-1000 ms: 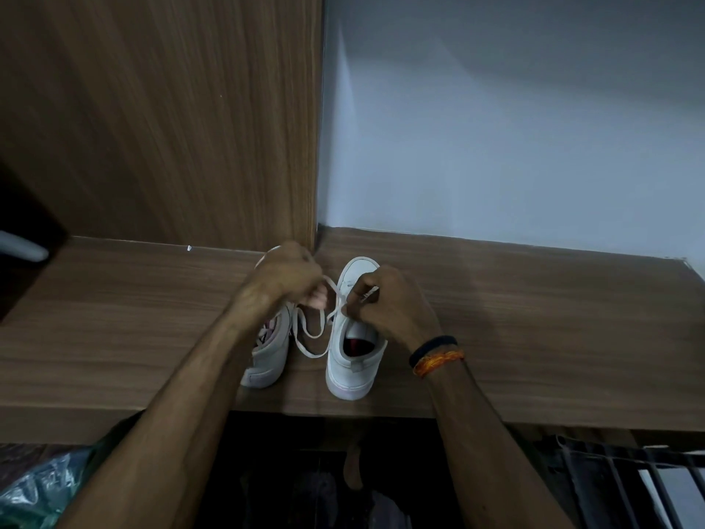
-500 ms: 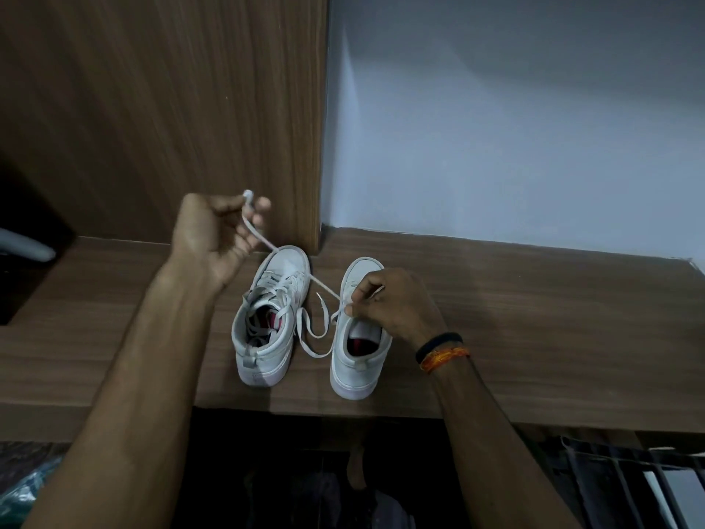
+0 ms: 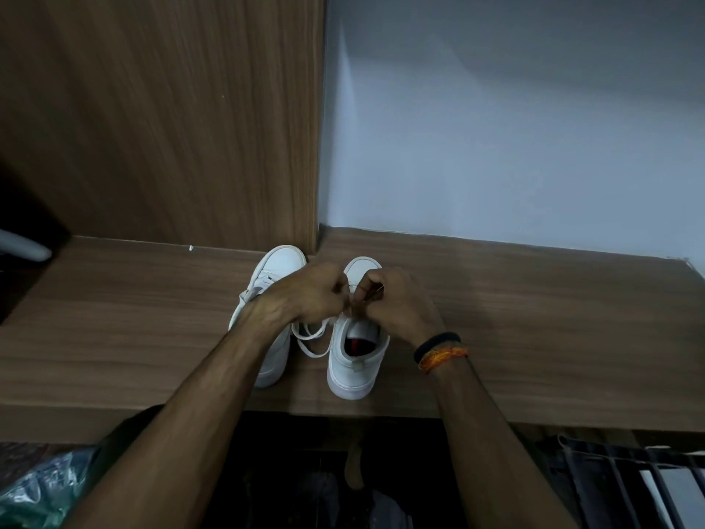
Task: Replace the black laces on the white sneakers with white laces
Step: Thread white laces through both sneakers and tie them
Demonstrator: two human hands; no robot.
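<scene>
White lace (image 3: 311, 339) droops limp below my pinching left hand (image 3: 313, 290) and right hand (image 3: 389, 299); I'd grip near its stiff tip.

Both forearms reach up from the bottom edge and converge mid-frame, bare to the elbow. Left hand (image 3: 309, 292) is knuckles-up, fingers curled in tight, tips pointing right toward the other hand; what they pinch is hidden under the knuckles. Right hand (image 3: 393, 299) mirrors it, fingers curled, thumb and forefinger pinched together at the tips just beside the left fingers. The two sets of fingers are touching or nearly so, can't tell which. Left wrist is bent slightly, forearm angled up and right. Right forearm is angled up and left, wrist wearing a black band and an orange thread band just below the hand.
</scene>
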